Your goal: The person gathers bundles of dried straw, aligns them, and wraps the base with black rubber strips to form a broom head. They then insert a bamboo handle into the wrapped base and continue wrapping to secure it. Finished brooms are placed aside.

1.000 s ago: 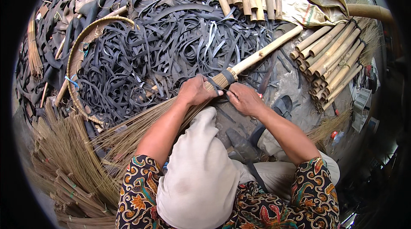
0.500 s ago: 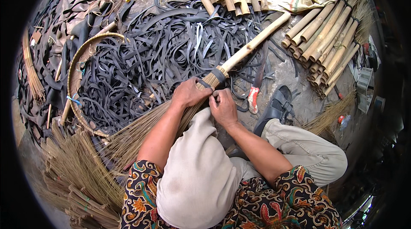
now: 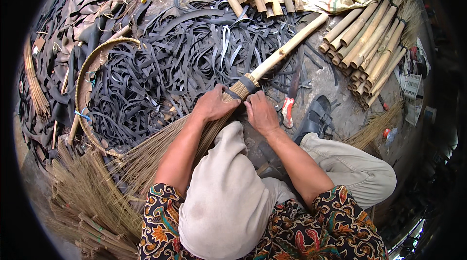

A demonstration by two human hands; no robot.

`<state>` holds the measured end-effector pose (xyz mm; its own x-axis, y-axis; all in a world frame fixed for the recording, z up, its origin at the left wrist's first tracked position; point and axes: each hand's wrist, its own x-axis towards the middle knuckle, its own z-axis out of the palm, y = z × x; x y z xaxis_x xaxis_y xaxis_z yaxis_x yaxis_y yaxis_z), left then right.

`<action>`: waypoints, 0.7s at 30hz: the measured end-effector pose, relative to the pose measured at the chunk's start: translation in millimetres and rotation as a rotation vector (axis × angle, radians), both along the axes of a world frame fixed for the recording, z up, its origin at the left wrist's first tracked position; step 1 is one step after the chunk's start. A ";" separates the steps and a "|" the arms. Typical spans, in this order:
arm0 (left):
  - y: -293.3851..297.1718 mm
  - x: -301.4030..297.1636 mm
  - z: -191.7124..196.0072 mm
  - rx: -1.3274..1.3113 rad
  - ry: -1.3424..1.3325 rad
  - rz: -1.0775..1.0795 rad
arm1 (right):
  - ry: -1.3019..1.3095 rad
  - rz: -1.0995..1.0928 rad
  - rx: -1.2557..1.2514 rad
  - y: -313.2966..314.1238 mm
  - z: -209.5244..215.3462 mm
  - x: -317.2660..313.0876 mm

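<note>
A stick broom (image 3: 279, 56) lies slantwise over my raised knee, its pale wooden handle pointing to the far right and its thin bristles fanning to the near left. Black rubber strip (image 3: 248, 84) circles the bundle where the handle enters, and a second turn of it shows by my left fingers. My left hand (image 3: 215, 106) is wrapped round the bristles just below this binding. On the bundle's right side, my right hand (image 3: 263, 113) has its fingers bent against the binding; what they pinch is hidden.
Loose black rubber strips (image 3: 185, 55) heap beyond the broom, partly inside a round woven rim (image 3: 79, 95). A red-handled knife (image 3: 288, 109) lies right of my hands. Bamboo tubes (image 3: 362, 48) are stacked far right, and bristle bundles (image 3: 90, 192) lie near left.
My right hand has turned and shifted slightly right and up along the binding, its fingers now reaching farther over the bundle's right side. The left hand keeps its grip.
</note>
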<state>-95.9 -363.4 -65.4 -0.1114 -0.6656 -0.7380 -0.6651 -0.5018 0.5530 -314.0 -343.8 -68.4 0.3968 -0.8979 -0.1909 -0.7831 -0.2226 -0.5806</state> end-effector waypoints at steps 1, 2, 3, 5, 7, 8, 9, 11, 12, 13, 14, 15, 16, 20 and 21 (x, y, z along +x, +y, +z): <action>1.0 3.0 -1.3 -0.029 -0.001 -0.067 | 0.018 0.017 0.043 -5.9 5.3 -10.0; 1.6 5.9 -1.4 -0.067 -0.008 -0.122 | 0.028 0.057 -0.019 -11.5 11.6 -18.4; 1.0 7.4 -0.8 -0.066 -0.035 -0.209 | 0.065 0.084 -0.042 -19.3 18.7 -27.1; -2.5 10.3 5.8 -0.049 -0.001 -0.205 | 0.190 0.103 -0.074 -39.1 31.5 -36.2; -10.3 15.1 21.9 -0.036 -0.010 -0.221 | 0.155 0.226 -0.219 -60.5 44.4 -34.3; -12.7 19.6 35.1 -0.045 -0.018 -0.229 | 0.134 0.277 -0.291 -71.2 51.5 -30.5; -14.8 25.5 51.6 -0.047 -0.041 -0.240 | 0.234 0.365 -0.256 -79.6 56.9 -20.5; -20.6 44.5 92.5 -0.095 -0.092 -0.321 | 0.252 0.497 -0.286 -92.5 69.6 4.2; -22.0 54.4 116.3 -0.114 -0.132 -0.357 | 0.236 0.564 -0.289 -98.4 76.9 18.2; -20.9 62.6 141.7 -0.186 -0.218 -0.393 | 0.125 0.581 -0.397 -104.6 84.6 34.1; -20.1 71.1 168.6 -0.243 -0.317 -0.405 | 0.079 0.589 -0.365 -108.5 93.8 49.3; -17.4 79.0 196.5 -0.298 -0.421 -0.417 | 0.020 0.597 -0.320 -111.2 104.0 64.7; -14.0 85.1 224.1 -0.364 -0.522 -0.426 | -0.032 0.606 -0.269 -113.8 115.0 80.7; 19.0 95.2 315.3 -1.141 -0.627 -0.298 | -0.333 0.411 -0.514 -109.5 167.4 130.9; 33.7 91.5 327.5 -1.118 -0.382 -0.055 | -0.385 0.377 -0.554 -108.1 180.0 140.0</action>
